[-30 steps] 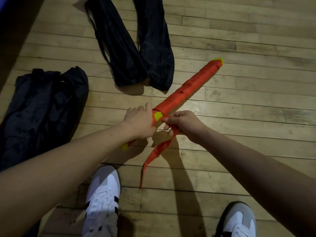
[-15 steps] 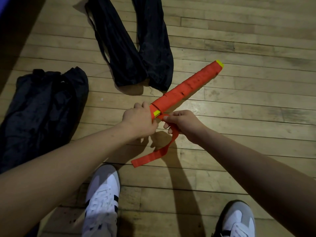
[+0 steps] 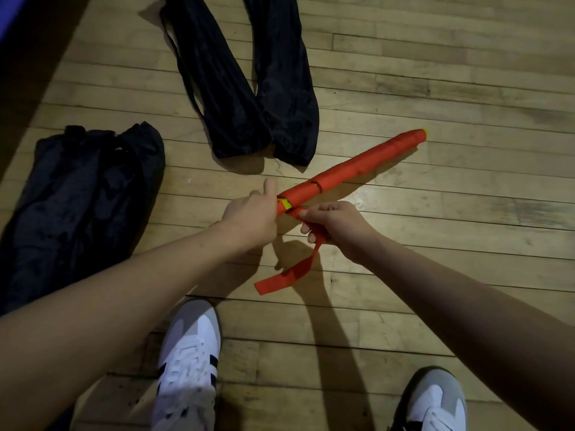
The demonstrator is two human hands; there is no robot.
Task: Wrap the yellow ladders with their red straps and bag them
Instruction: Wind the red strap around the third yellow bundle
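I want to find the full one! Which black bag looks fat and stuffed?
The black bag on the left looks bulky and filled. The two black bags at the top lie long, thin and flat on the floor.

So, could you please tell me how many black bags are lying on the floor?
3: one bulky bag at left, and two flat bags side by side at top centre. Others may lie out of view.

The left hand covered the near end of the ladder, and red strap hid all but slivers of its yellow. The strap vanished inside the right hand. Two bags ran off the top edge, and a third bag off the left. Both shoes were cut by the bottom edge. The top-left corner was too dark to read.
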